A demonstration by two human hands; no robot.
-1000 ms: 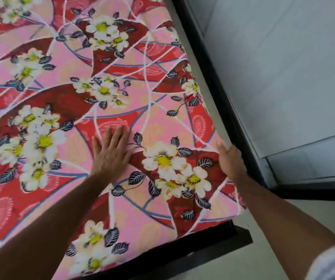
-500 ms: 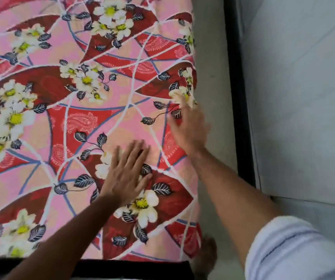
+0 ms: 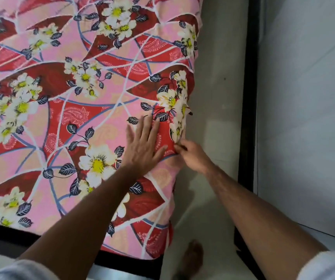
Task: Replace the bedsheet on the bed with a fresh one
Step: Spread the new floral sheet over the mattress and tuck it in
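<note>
Both hands are seen at the right edge of the bed, over which the floral bedsheet (image 3: 85, 110) is spread, its long axis running from near to far. The left hand (image 3: 145, 144) is pressed flat on the sheet, fingers straight, pointing far. The sheet's edge is pinched by the right hand (image 3: 191, 155). Far and left parts of the sheet are cut off by the picture border. A bare foot (image 3: 192, 257) is blurred on the floor (image 3: 217, 122).
</note>
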